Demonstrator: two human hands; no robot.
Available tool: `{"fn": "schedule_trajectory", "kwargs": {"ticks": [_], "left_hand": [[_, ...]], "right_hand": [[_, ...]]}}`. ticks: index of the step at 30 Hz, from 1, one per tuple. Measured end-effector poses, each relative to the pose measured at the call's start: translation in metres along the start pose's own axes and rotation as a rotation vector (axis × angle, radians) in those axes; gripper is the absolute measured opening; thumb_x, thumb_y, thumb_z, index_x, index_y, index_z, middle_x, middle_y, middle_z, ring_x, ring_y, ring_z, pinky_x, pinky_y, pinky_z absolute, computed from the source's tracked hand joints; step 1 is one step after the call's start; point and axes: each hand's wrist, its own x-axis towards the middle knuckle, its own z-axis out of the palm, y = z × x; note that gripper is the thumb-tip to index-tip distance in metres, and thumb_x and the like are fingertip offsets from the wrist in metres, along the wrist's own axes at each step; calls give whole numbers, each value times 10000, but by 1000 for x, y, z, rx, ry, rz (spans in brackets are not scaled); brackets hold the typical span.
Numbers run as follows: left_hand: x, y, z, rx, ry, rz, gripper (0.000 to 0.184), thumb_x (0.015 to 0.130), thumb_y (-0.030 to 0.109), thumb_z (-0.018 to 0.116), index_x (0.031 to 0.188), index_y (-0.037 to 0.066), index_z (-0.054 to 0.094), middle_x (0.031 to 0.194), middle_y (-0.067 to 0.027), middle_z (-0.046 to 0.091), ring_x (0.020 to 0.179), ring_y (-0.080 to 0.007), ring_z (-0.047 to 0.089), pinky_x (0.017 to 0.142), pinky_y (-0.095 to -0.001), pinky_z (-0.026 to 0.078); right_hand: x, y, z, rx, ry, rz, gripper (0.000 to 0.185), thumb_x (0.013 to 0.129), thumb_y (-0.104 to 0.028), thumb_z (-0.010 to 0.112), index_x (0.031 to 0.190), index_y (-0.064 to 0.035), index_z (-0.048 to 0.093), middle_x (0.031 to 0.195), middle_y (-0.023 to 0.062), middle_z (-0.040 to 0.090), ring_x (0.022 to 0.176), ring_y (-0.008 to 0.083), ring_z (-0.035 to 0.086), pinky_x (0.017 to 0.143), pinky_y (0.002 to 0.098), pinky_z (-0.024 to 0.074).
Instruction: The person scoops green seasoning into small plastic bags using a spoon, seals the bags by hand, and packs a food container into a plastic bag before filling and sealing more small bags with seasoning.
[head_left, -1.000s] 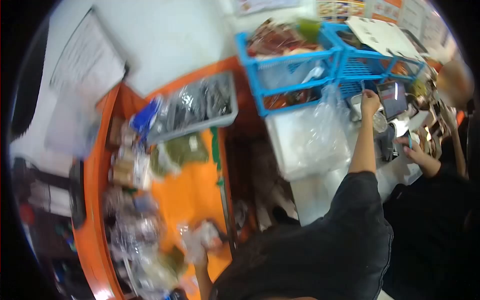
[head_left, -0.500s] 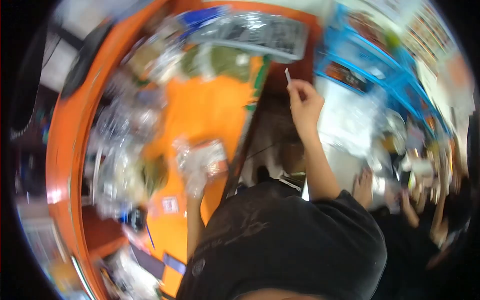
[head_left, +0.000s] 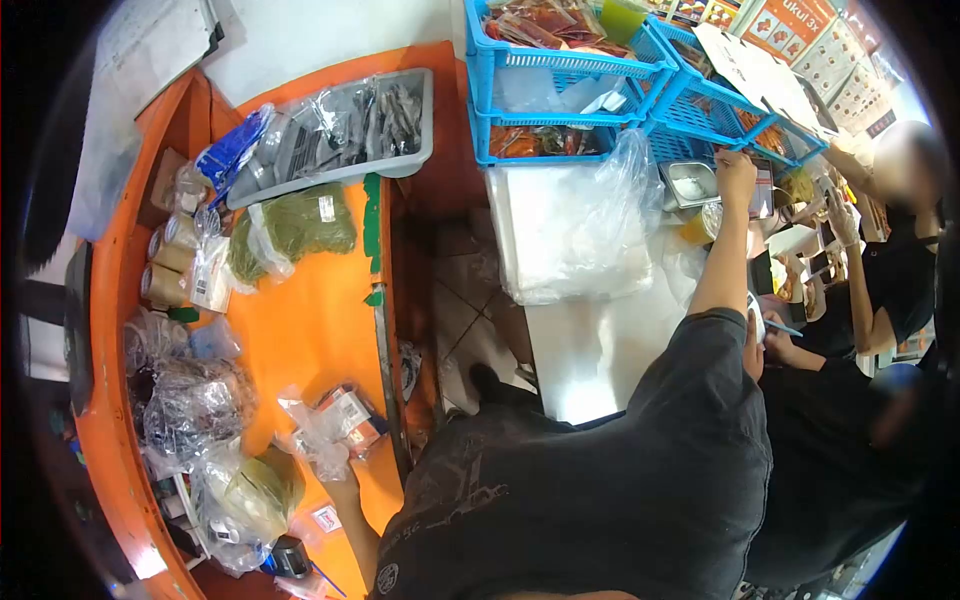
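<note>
My left hand (head_left: 326, 452), in loose clear plastic, is over the orange counter (head_left: 305, 325). Its fingers appear closed on the edge of a small packet (head_left: 350, 416) with a white label and dark and reddish sides; the crinkled plastic partly hides the grip. My right hand (head_left: 738, 178) is stretched far out to the right, its fingers closed. It is beside a small metal container (head_left: 690, 184), in front of the blue crates (head_left: 565, 62). Whatever may be in those fingers is hidden.
At the back left are a grey tray (head_left: 428, 130) of dark wrapped items and a green bag (head_left: 318, 222). Clear plastic bags (head_left: 195, 405) line the left edge. White bags (head_left: 565, 235) lie on the right table. Several people work at far right, one with a gloved hand (head_left: 843, 220).
My view has turned to the right. My right hand, which held up a thin white strip, has moved right to the metal container; the strip no longer shows. My left hand stays by the packet.
</note>
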Motion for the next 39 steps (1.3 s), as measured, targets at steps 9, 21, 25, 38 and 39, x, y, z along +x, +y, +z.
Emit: {"fn": "schedule_trajectory", "kwargs": {"ticks": [9,21,25,38,39], "left_hand": [[20,-3,5,203,159,165,301,884,143,548,1154,11,525,1147,-142,558,1020,-265,544,860,-377,449],[-17,6,7,-49,410,181,240,788,121,587,1007,42,647,1041,-178,616,1046,-337,562,907,-396,445],[-26,6,-3,185,290,180,288,734,115,619,1004,23,656,986,-182,627,982,-356,581,870,-409,469],[-25,13,-23,590,475,351,266,767,139,596,1006,34,642,1213,-127,547,1167,-308,481,988,-374,396],[-24,18,-29,592,483,369,258,766,135,593,997,28,637,1223,-126,540,1172,-306,475,988,-372,394]], "right_hand": [[6,-118,-46,395,488,215,132,833,-137,680,857,-8,693,803,95,700,710,210,634,686,338,493],[-391,-622,-49,1707,-1543,-729,218,737,-243,704,838,-50,696,803,115,682,765,237,667,746,343,513],[-338,-608,-97,1800,-1207,-980,266,703,-61,660,965,-17,661,921,116,665,801,234,668,758,344,523],[-347,-589,-100,1402,-955,-926,201,775,-151,599,917,-15,642,846,154,640,811,328,638,712,404,520],[-355,-592,-106,1369,-978,-877,201,782,-163,601,909,-12,642,818,141,637,793,315,640,707,402,519]]}}
